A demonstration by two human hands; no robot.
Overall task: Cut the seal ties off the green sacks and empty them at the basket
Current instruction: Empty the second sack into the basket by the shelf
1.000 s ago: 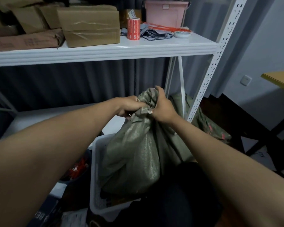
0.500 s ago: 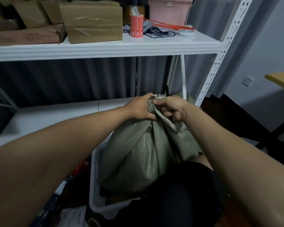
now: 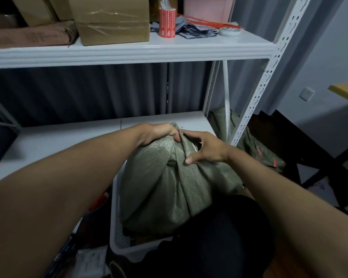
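A full green woven sack stands in a white plastic basket in front of me. My left hand grips the bunched neck at the sack's top. Beside it, my right hand lies on the top folds, fingers spread and thumb pressed into the fabric. The seal tie is hidden by the folds and my hands. Another green sack lies on the floor behind the shelf post.
A white metal shelf unit stands ahead; its upper shelf holds cardboard boxes, a red label roll and a pink bin. The lower shelf lies behind the sack. A dark table frame stands at right.
The sack's top has sunk lower. My right hand has let go of the neck and spread over the folds, while my left hand has kept its grip.
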